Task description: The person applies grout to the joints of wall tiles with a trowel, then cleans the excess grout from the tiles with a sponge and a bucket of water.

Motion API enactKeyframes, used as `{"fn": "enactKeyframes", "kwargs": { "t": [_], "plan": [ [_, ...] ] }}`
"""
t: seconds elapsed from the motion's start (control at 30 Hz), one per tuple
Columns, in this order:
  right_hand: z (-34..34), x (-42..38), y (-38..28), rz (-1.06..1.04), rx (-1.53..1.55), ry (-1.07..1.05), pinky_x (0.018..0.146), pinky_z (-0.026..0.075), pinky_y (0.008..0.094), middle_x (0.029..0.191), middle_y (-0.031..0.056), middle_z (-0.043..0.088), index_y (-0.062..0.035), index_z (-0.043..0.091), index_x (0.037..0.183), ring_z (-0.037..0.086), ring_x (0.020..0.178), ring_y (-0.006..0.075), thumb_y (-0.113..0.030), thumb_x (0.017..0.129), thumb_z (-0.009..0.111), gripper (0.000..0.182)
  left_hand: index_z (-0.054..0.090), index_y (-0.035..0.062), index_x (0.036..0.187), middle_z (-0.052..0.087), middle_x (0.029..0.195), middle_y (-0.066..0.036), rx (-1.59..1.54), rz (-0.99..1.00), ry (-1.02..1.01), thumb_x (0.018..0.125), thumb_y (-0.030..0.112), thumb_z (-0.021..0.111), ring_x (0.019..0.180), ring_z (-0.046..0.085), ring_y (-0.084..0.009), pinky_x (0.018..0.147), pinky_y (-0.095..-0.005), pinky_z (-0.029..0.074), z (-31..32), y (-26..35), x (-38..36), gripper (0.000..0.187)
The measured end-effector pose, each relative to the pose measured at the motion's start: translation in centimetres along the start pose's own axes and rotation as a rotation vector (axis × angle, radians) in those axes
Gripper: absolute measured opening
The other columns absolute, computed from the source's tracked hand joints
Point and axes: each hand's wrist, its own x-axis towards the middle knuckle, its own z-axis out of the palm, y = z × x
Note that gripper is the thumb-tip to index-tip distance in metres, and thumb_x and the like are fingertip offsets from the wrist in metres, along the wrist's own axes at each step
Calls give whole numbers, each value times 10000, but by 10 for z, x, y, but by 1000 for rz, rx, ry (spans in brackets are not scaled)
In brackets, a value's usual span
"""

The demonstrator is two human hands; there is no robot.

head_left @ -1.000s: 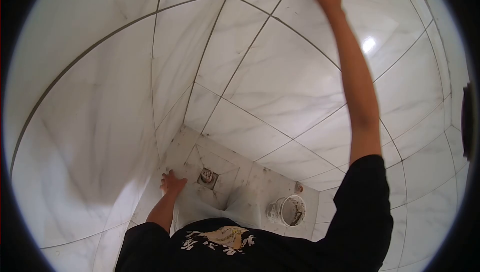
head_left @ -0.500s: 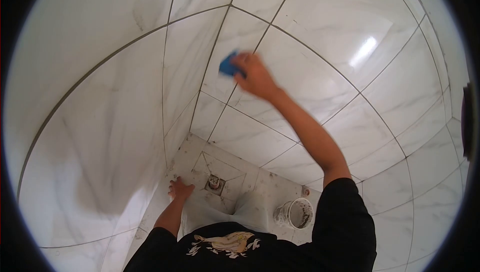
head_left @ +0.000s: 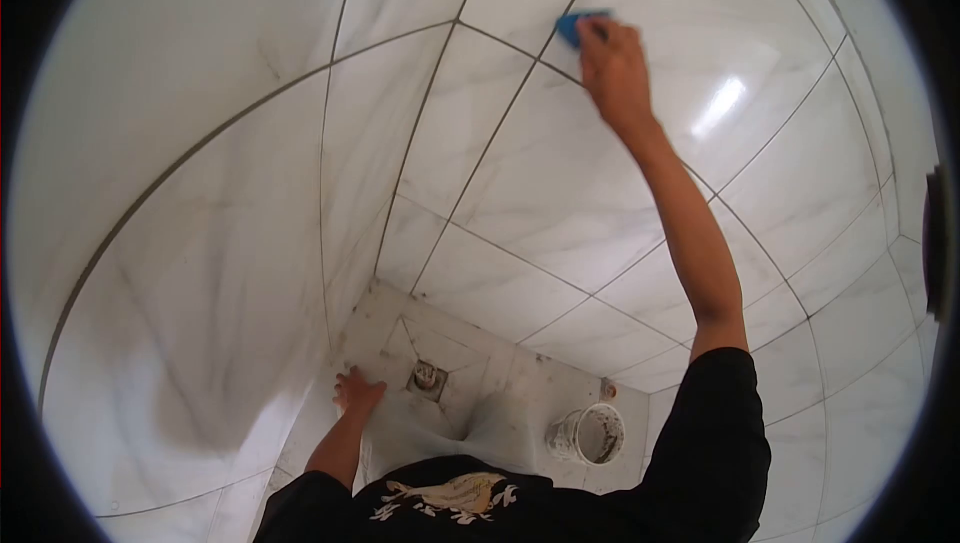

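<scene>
High on the marble-look tiled wall (head_left: 560, 173), my right hand (head_left: 617, 73) is closed around a small flat blue scraper (head_left: 570, 29). The scraper's edge lies right at a dark grout line, close to where two joints cross. Low on the left, my left hand (head_left: 357, 390) is held with its fingers spread and nothing in it, beside the bottom of the left wall and near the floor drain (head_left: 427, 377).
A white bucket (head_left: 562, 437), smeared with dark residue, stands on the floor to the right of my legs. A small pipe stub (head_left: 608, 389) shows near the wall behind it. Tiled walls meet in a corner at the left, and a dark object (head_left: 936, 243) sits at the far right edge.
My right hand has moved up and to the right across the wall with the blue scraper, from the narrow tile column to a higher joint. My left hand stays nearly in place.
</scene>
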Motion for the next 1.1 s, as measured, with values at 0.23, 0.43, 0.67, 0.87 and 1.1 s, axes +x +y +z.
{"fn": "enactKeyframes", "kwargs": {
  "t": [0.23,0.43,0.67,0.87,1.1],
  "plan": [
    [6,-11,9,-197,-46,-570,768,493,397,1047,57,631,-13,690,1014,568,963,280,-35,843,613,189,402,179,1479,344,1483,-199,-16,-5,0,652,443,764,1358,396,-406,1046,-570,371,-1,-1,0,941],
    [16,-26,32,-266,-100,-498,830,507,377,1093,36,656,-69,723,1034,602,1000,269,10,758,630,301,413,172,1461,363,1464,-206,-10,40,32,645,443,777,1344,413,-405,1049,-561,374,4,-5,4,934],
    [-58,61,103,82,-126,216,872,490,466,1107,216,620,-34,629,1160,580,1009,406,-41,827,638,333,408,158,1464,378,1444,-201,25,28,-3,658,440,753,1335,423,-399,1039,-561,391,2,-6,-1,921],
    [32,-97,50,-197,14,-330,978,497,392,1129,141,681,-4,620,1193,635,1064,297,60,834,572,367,421,156,1461,393,1428,-193,35,15,1,657,452,743,1330,434,-395,1034,-561,395,3,5,-3,916],
    [-26,121,115,-7,-142,51,929,465,454,1176,208,619,-3,592,1169,575,1066,379,0,866,547,306,420,151,1463,389,1441,-202,54,40,34,655,438,745,1329,440,-401,1028,-571,397,7,0,3,918]
  ]
}}
